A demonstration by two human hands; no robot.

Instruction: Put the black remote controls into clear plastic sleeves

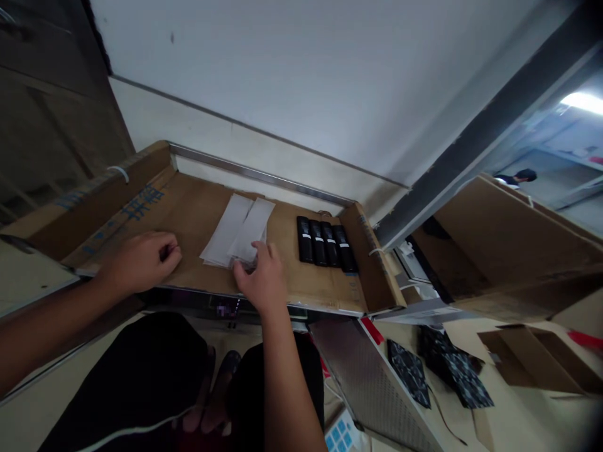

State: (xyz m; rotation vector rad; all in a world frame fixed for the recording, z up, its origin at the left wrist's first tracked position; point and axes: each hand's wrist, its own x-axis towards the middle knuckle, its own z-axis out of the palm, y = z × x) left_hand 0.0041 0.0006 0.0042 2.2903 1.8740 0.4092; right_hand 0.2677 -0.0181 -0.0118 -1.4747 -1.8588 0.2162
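Two white stacks (228, 229) mid-frame looked light and slippery, best pinched low, right hand (264, 276) fingers parted, left hand (144, 260) fingers curled together.

showed a white wall (306, 69) left of the grey post (485, 129), a glowing lamp (584, 102) right of it, and pale floor (532, 427) below it.
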